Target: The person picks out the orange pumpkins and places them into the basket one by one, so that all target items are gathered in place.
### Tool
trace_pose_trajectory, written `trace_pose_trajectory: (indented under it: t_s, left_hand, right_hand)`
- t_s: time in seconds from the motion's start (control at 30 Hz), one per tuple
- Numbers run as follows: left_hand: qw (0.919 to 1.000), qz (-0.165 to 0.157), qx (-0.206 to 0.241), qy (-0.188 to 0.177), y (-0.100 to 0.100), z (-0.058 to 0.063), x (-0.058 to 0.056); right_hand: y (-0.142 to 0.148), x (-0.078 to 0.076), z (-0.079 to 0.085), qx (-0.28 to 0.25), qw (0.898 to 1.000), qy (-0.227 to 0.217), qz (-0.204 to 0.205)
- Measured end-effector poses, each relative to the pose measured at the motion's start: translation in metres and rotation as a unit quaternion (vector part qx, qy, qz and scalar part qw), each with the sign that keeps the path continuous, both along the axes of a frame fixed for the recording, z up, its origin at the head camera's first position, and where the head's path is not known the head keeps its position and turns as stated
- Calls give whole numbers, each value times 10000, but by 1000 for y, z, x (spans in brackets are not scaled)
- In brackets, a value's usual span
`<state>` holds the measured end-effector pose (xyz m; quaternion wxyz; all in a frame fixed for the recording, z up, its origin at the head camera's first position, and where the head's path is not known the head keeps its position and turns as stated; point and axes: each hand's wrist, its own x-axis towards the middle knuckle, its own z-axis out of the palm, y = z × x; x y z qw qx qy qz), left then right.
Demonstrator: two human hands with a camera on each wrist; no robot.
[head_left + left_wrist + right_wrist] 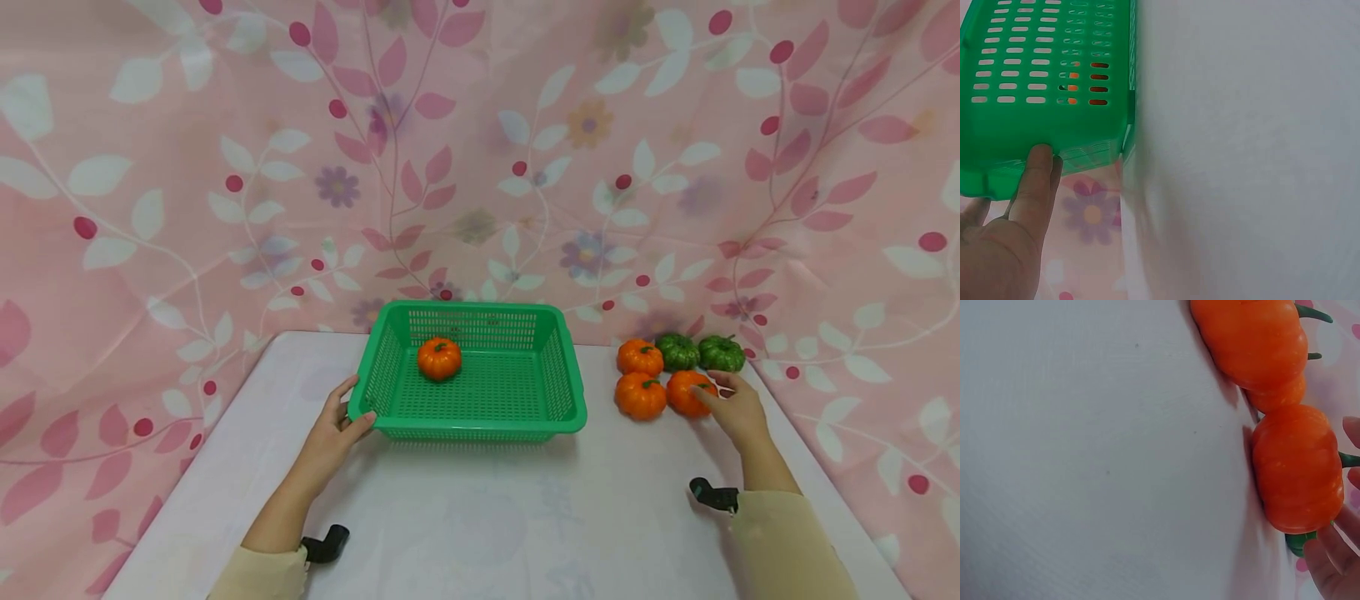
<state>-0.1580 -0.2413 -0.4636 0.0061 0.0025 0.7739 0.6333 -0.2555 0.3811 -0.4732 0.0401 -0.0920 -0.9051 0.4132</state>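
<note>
My left hand (335, 423) holds the left front corner of a green plastic basket (480, 423), thumb on the rim and fingers along the outer left side. In the left wrist view a finger (1036, 181) lies against the basket's perforated wall (1041, 119). Inside the basket, toward the left, sits an orange toy pumpkin (439, 359). My right hand (738, 410) is spread over the right front orange pumpkin (686, 393), thumb over its top. In the right wrist view, fingers (1329, 550) are beside that pumpkin (1297, 469), which rests on the table; firm contact cannot be told.
Left of that pumpkin sits another orange pumpkin (641, 396). Behind are a third orange one (640, 357) and two green pumpkins (678, 352), (722, 353). The white table (487, 517) meets a pink floral cloth (480, 167) at the back. A black wrist-worn piece (714, 495) protrudes from the right sleeve.
</note>
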Motion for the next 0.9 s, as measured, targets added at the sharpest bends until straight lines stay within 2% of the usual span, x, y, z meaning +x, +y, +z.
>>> trace_pose_trajectory:
  t_s: [0.53, 0.9]
  left_hand:
    - [10000, -32, 25, -13, -1, 0, 1]
    - [9998, -94, 153, -17, -2, -1, 0]
  right_hand:
    - [-1, -3, -5, -215, 9994, -244, 119]
    - [-1, -3, -3, -441, 9975, -506, 236]
